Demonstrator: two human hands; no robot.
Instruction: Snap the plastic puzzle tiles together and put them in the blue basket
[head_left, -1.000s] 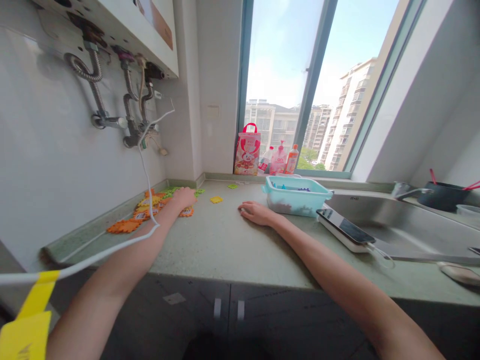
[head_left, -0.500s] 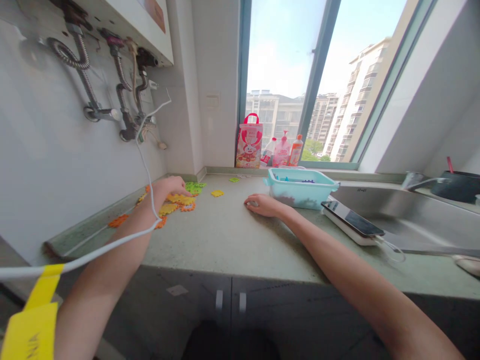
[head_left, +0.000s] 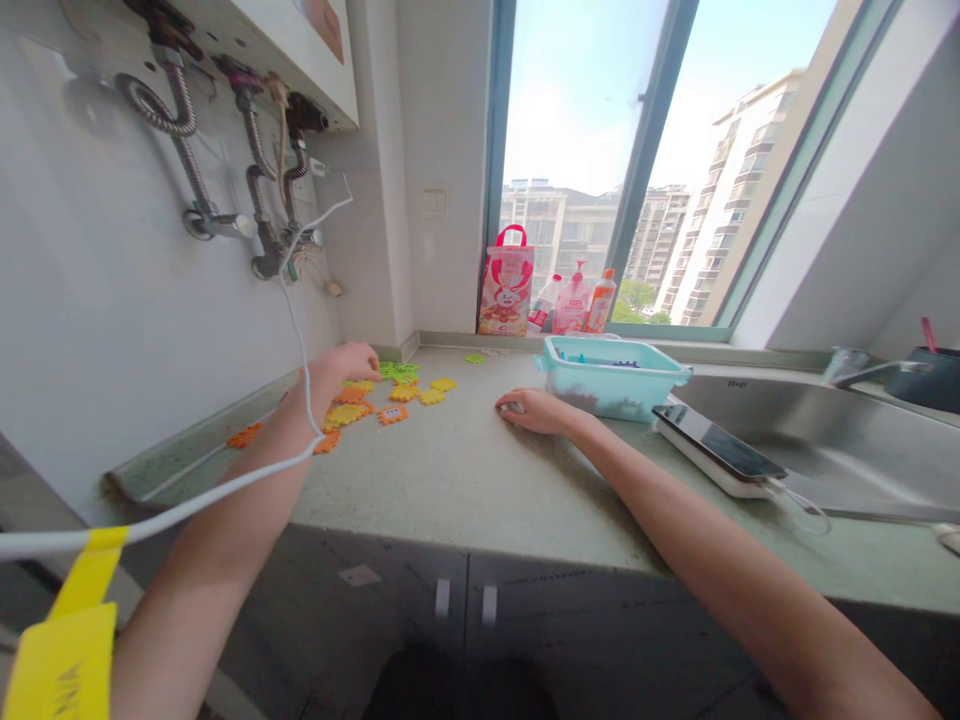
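1. Closest to the person, a white cable (head_left: pixel 202 508) runs across in front of the left arm. An orange piece (head_left: pixel 327 441) lies on the counter (head_left: pixel 420 490) by the cable's bend. It has bumpy edges and looks thin and light, so two fingers should be plenty.

2. A bit farther in, an orange picture piece (head_left: pixel 392 414) lies flat, apart from the pile. Flat pieces may slide when poked. The bumps on the edge look like the best place to grab.

3. The yellow pile (head_left: pixel 346 415) sits beside it, mixed with orange. Where one piece lies over another, an edge sticks up, so a finger could get under it easily.

4. The right hand (head_left: pixel 536 410) is low over the counter, near the tub, with its fingers bent. Something pale shows by the fingertips, but I can't tell what it is, or if the hand is pinching it.

5. Two yellow pieces (head_left: pixel 431 397) lie side by side, right of the pile. They look a little bendy, maybe like foam, so a hard squeeze could fold the bumps.

6. The blue tub (head_left: pixel 615 385) has more pieces inside. It looks like stiff plastic; the handles at its ends look good for holding.

7. The left hand (head_left: pixel 352 365) is at the back of the pile, fingers curled down, just beside the green pieces (head_left: pixel 399 372). I can't tell if it is pinching one.

8. Farthest back, a small green piece (head_left: pixel 474 358) lies alone near the wall. It looks light too.
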